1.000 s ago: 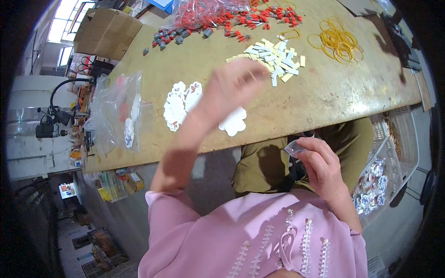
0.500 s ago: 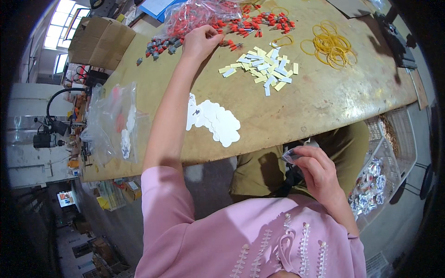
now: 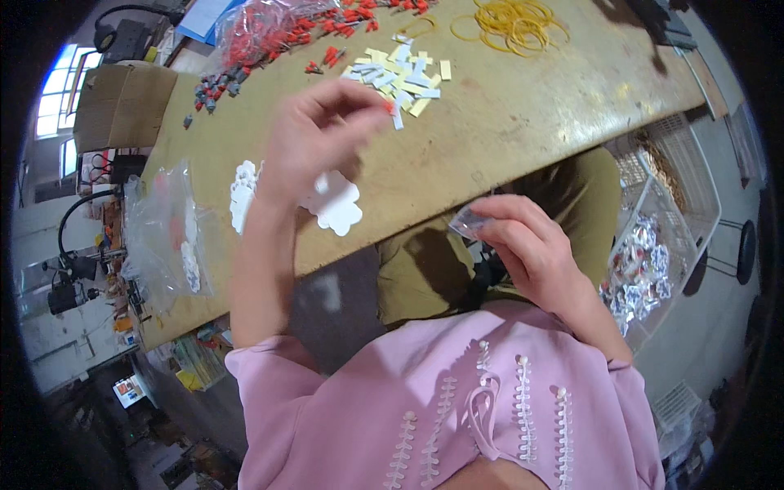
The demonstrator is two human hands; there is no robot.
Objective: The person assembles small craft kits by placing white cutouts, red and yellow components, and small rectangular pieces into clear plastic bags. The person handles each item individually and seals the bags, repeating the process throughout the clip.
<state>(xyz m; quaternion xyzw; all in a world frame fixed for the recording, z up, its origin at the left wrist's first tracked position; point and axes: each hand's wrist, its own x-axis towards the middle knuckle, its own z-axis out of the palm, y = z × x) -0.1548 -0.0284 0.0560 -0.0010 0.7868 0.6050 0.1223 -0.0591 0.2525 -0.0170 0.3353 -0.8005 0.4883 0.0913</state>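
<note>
My left hand [image 3: 322, 135], blurred by motion, is over the table with a small red-tipped piece [image 3: 389, 107] pinched between thumb and finger. Just beyond it lies a pile of pale yellow and white strips [image 3: 400, 72]. Partly beneath my left wrist are white scalloped cards [image 3: 336, 204]. My right hand [image 3: 527, 241] is closed on a small clear plastic bag [image 3: 467, 220], held over my lap at the table's front edge. More red-tipped pieces [image 3: 347, 23] are scattered at the back, some under a large clear plastic bag [image 3: 265, 31].
Yellow rubber bands [image 3: 514, 26] lie at the back right, grey-ended pieces [image 3: 214, 88] at the back left. A clear bag with white cards [image 3: 167, 237] rests on the table's left end. White crates [image 3: 702, 184] stand at my right, one holding shiny packets [image 3: 641, 269].
My left hand has drawn back from the red pieces toward me, carrying one. The view has shifted right. My right hand still holds the small bag.
</note>
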